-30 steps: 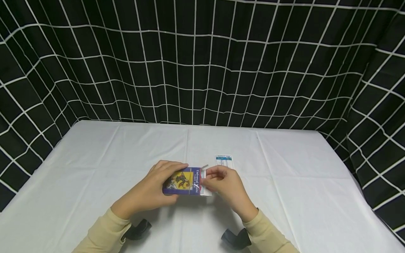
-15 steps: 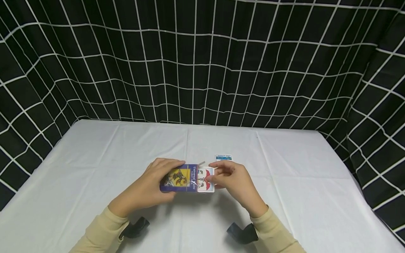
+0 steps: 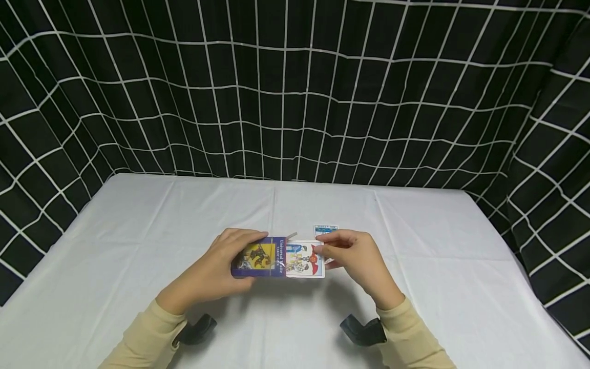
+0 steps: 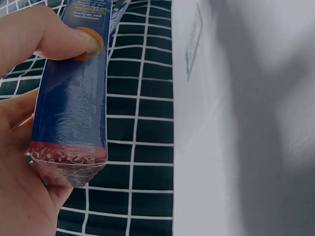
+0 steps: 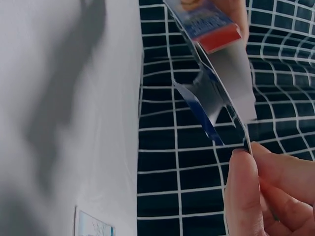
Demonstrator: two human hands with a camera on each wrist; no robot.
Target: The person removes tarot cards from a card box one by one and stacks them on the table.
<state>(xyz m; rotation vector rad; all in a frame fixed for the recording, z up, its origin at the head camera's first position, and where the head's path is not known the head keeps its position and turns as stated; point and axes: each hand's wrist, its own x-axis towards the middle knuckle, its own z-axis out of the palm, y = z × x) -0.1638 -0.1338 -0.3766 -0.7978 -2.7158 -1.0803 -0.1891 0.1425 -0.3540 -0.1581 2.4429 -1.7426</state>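
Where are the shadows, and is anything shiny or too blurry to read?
Head: soft shadows on the white tablecloth below the tarot deck box; left wrist: a wide grey shadow on the cloth, and shiny creases in the box's plastic wrap; right wrist: a long shadow, and the box's lettering looks too blurry to read.

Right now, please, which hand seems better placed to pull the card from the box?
Probably the right hand: it pinches the outer end of the card, while the left hand grips the box.

Head cam looks forward and down over the table (image 3: 442, 292) from its near side; wrist cams sit way closer, turned sideways, both catching the tarot box (image 4: 74, 110).
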